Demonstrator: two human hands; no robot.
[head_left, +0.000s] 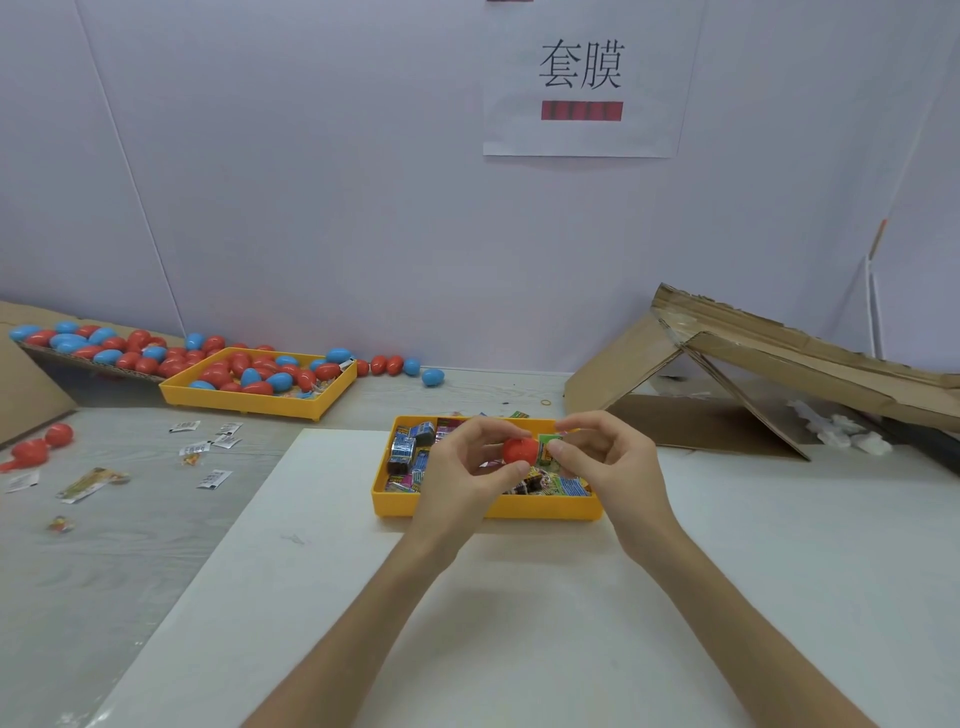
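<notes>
My left hand (467, 467) grips a red plastic egg piece (521, 450) between thumb and fingers, held above a yellow tray (483, 506) full of small printed packets. My right hand (605, 457) pinches a small green packet (549, 451) right against the red piece. Both hands hover over the near half of that tray, fingers curled. How far the packet sits inside the red piece is hidden by my fingers.
A second yellow tray (249, 401) at the back left holds red and blue eggs, with several more on a cardboard flap (88, 345) and along the wall. Loose sachets (208, 447) litter the left table. A collapsed cardboard box (753, 374) lies at right. A white sheet (519, 597) covers the near table.
</notes>
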